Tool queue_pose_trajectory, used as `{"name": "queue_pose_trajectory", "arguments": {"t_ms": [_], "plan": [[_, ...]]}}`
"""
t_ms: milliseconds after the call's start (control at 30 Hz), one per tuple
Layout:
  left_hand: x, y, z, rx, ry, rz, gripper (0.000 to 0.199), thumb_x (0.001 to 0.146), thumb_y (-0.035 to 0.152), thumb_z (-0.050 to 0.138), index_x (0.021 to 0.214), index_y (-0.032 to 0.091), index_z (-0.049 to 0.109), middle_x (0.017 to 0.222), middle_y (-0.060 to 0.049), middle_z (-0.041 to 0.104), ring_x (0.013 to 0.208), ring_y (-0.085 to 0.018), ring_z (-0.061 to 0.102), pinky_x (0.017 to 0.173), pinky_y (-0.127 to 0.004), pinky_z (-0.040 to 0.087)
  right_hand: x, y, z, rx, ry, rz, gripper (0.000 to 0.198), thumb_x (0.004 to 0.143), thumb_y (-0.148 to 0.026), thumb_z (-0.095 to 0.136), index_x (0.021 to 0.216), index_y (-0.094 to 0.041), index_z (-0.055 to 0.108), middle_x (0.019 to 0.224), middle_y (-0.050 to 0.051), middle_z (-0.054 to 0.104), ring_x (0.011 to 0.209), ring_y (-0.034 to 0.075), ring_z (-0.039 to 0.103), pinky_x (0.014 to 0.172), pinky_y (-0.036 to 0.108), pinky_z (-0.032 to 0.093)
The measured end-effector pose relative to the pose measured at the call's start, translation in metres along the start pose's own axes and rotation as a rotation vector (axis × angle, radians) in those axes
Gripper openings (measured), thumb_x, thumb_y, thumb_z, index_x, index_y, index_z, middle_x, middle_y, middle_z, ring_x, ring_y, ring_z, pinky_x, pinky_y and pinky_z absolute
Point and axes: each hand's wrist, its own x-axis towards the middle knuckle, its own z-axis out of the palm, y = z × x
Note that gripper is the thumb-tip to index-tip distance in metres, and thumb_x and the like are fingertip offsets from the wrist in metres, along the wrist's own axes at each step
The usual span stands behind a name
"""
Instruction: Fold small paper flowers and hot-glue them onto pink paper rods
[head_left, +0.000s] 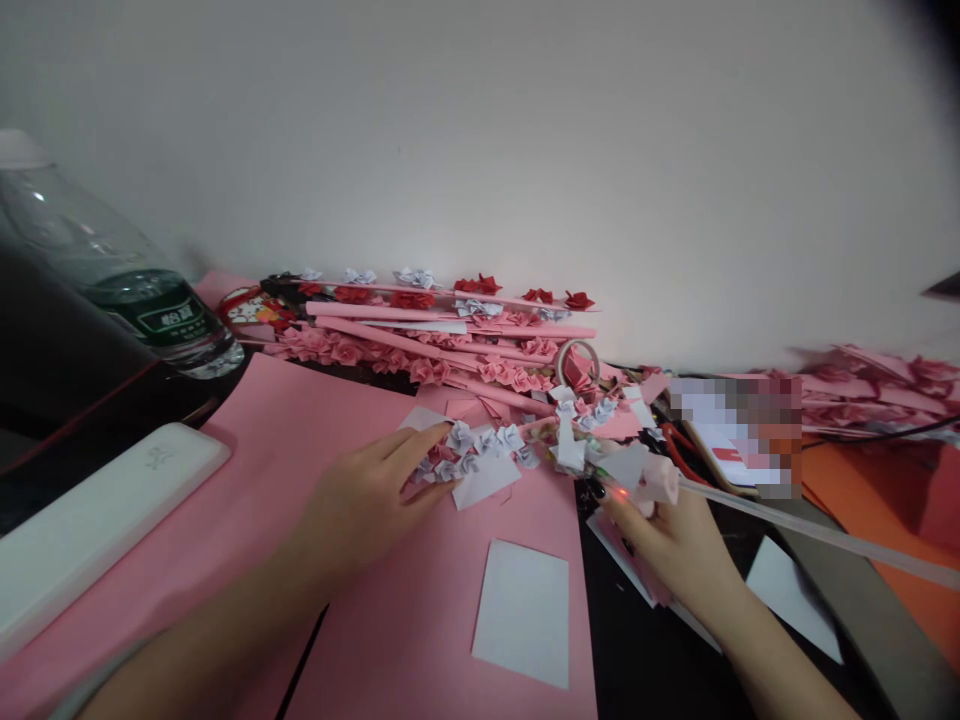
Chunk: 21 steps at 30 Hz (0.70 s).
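Observation:
My left hand [367, 488] reaches over the pink sheet, thumb and fingers closed around a cluster of small folded white paper flowers [480, 445]. Some red and pink shows among the blooms. Under the cluster lies a white paper square [487, 480]. My right hand [667, 530] is wrapped round a pale device that looks like a hot glue gun [634, 468], with a small red light and a long translucent glue stick [817, 530] running out to the right. Its front end, near the flowers, is hard to make out among white paper scraps [570, 448].
Pink paper sheets [277, 440] cover the black table, with a white card [523, 612] on top. Behind lie paper-flower stems [427, 345] and a tape roll [577, 362]. A water bottle [150, 290] and a white box-like case [112, 530] stand left; a phone [739, 445] and orange paper [862, 520] lie right.

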Motion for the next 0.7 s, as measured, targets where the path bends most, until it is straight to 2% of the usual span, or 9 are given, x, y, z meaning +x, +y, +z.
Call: {"name": "queue_pose_trajectory", "arguments": {"t_ms": [200, 333, 467, 600, 700], "plan": [[0.0001, 0.0003, 0.0007, -0.009, 0.010, -0.023, 0.036, 0.083, 0.038, 0.055, 0.117, 0.024, 0.053, 0.106, -0.004, 0.068, 0.078, -0.018, 0.066, 0.061, -0.025, 0.049, -0.0011, 0.0006, 0.0000, 0.024, -0.066, -0.003, 0.023, 0.082, -0.033, 0.049, 0.080, -0.019, 0.067, 0.057, 0.002, 0.064, 0.054, 0.020, 0.060, 0.049, 0.027, 0.045], [-0.0002, 0.0002, 0.0010, -0.005, -0.003, -0.024, 0.036, 0.084, 0.036, 0.056, 0.118, 0.025, 0.052, 0.107, -0.002, 0.068, 0.074, -0.016, 0.066, 0.061, -0.024, 0.048, -0.0016, 0.0021, 0.0002, 0.016, -0.035, -0.013, 0.025, 0.083, -0.032, 0.048, 0.090, -0.019, 0.068, 0.068, 0.003, 0.069, 0.059, 0.021, 0.063, 0.054, 0.028, 0.047], [0.0001, -0.0001, 0.0014, 0.003, 0.005, -0.021, 0.038, 0.083, 0.038, 0.058, 0.117, 0.025, 0.051, 0.106, -0.002, 0.068, 0.071, -0.015, 0.065, 0.061, -0.023, 0.048, -0.0019, 0.0019, 0.0000, 0.016, -0.071, -0.013, 0.024, 0.083, -0.032, 0.048, 0.088, -0.018, 0.067, 0.070, 0.003, 0.069, 0.058, 0.020, 0.062, 0.053, 0.028, 0.047], [0.0000, 0.0001, 0.0022, 0.000, -0.007, -0.037, 0.037, 0.083, 0.037, 0.057, 0.118, 0.026, 0.051, 0.107, -0.001, 0.067, 0.073, -0.015, 0.065, 0.062, -0.024, 0.048, -0.0016, 0.0008, -0.0012, 0.040, -0.043, -0.011, 0.024, 0.085, -0.032, 0.047, 0.089, -0.018, 0.066, 0.077, 0.005, 0.070, 0.068, 0.022, 0.065, 0.060, 0.030, 0.049], [-0.0003, 0.0006, 0.0020, 0.005, -0.014, -0.042, 0.037, 0.084, 0.038, 0.055, 0.119, 0.026, 0.051, 0.108, -0.001, 0.067, 0.075, -0.015, 0.065, 0.062, -0.024, 0.048, -0.0017, 0.0001, -0.0018, 0.047, -0.081, -0.003, 0.023, 0.085, -0.033, 0.047, 0.081, -0.018, 0.064, 0.068, 0.004, 0.068, 0.060, 0.020, 0.062, 0.056, 0.028, 0.048]]}}
